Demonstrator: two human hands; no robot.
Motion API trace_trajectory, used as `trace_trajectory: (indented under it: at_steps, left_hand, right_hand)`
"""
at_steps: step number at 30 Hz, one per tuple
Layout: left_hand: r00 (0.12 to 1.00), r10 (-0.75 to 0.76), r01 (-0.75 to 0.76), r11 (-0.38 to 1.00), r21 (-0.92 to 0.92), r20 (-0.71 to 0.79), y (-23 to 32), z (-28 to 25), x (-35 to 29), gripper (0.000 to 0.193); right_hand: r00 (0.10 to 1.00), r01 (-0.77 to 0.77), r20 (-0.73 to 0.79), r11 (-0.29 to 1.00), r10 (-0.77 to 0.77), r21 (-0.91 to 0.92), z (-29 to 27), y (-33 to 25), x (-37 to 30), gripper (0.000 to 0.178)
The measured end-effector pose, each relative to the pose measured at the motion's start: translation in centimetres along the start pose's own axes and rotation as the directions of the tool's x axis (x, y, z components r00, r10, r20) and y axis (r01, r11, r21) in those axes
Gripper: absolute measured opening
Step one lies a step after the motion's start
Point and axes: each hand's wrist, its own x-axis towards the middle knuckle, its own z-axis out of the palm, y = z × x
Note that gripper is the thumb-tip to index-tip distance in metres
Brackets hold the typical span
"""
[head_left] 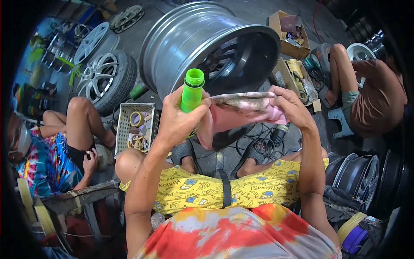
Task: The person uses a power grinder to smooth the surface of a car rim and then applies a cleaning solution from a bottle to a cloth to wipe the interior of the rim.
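Observation:
My left hand (176, 123) is wrapped round an uncapped bright green bottle (192, 96), its open neck pointing up. Thumb and fingers of that same hand also pinch one end of a pink cloth (228, 118) smeared with dark stains. The other end is gripped in my right hand (293, 108), so the cloth stretches between both hands above my lap. Just beyond them a large grey metal wheel rim (183, 43) lies tilted, its hollow side facing right and toward me. The cloth covers part of its lower edge.
A perforated crate (122, 123) of tape rolls and pads stands left. Cardboard boxes (297, 49) sit right of the rim, cables (258, 149) on the floor. A tyred wheel (103, 80) lies far left. One person (51, 151) sits left, another (375, 97) right. More rims (353, 172) stand lower right.

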Motion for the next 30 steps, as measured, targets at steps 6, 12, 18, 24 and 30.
trace_trajectory:
  at_steps: [6,12,18,24,30]
  left_hand:
    - [0.997,0.061,-0.061,0.998,-0.011,-0.052,-1.0,0.1,0.1,0.010]
    - [0.999,0.019,-0.020,0.999,-0.028,-0.027,-1.4,0.3,-0.2,0.011]
    - [0.972,-0.082,0.112,0.986,-0.127,0.219,-3.5,2.3,-0.8,0.023]
    - [0.840,-0.234,0.168,0.970,0.175,0.490,-6.7,4.4,-2.6,0.039]
    - [0.735,-0.333,0.008,0.875,0.484,0.591,-12.0,6.8,-4.8,0.055]
  right_hand:
    - [0.950,-0.290,0.143,0.953,0.276,0.091,-1.4,-1.5,-1.1,0.014]
    - [0.968,0.000,0.239,0.958,-0.071,0.285,-2.4,-0.4,-1.6,0.019]
    - [0.965,0.246,-0.106,0.683,-0.240,0.688,-4.1,0.4,-2.5,0.049]
    - [0.888,0.456,-0.406,0.537,-0.218,0.710,-7.6,0.8,-3.5,0.047]
    - [0.620,0.741,-0.744,0.496,-0.248,0.453,-3.9,-2.8,-2.5,0.045]
